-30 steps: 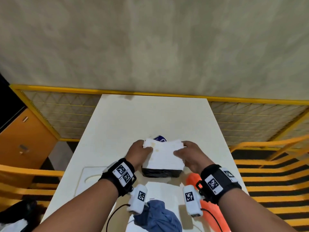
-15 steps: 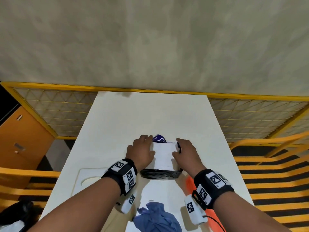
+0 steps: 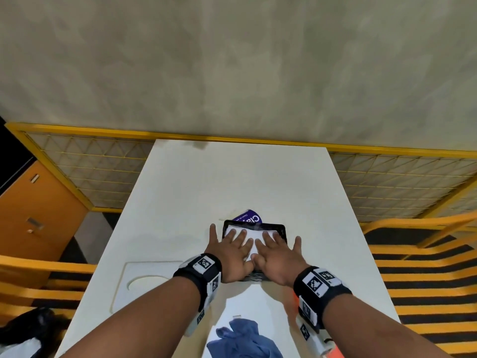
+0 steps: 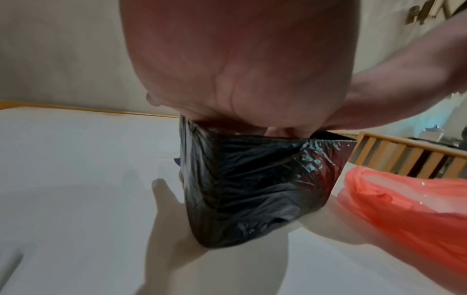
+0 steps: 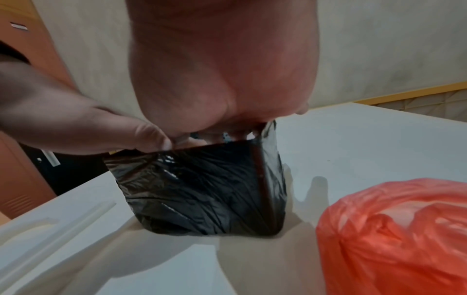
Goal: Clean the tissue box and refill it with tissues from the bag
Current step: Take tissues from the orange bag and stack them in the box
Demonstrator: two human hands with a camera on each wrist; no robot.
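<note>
A plain beige wall and a yellow mesh fence stand behind a white desk (image 3: 232, 182), and on it, near the person's edge, sits the tissue box (image 4: 255, 191), an upright container wrapped in crinkled black plastic with its top open. A white stack of tissues (image 3: 254, 235) lies inside that opening, just below the rim, its long side running left to right across the person. Both hands are directly above it: the left hand (image 3: 232, 250) and the right hand (image 3: 277, 254) lie side by side, palms down, fingers straight and spread, holding nothing and pressing flat on the stack, with the thumbs nearly meeting in the middle. Neither hand is nearer; each covers its own half, so the push goes straight down along the box's upright axis. The orange bag (image 5: 394, 237) rests just to the right of the box, by the right wrist, and a purple wrapper (image 3: 248, 218) peeks out behind the far rim. A blue cloth (image 3: 242, 339) lies at the near edge, and a white lid with a round slot (image 3: 144, 280) sits to the left. The refill looks close to finished, with the lid probably still to be fitted.
</note>
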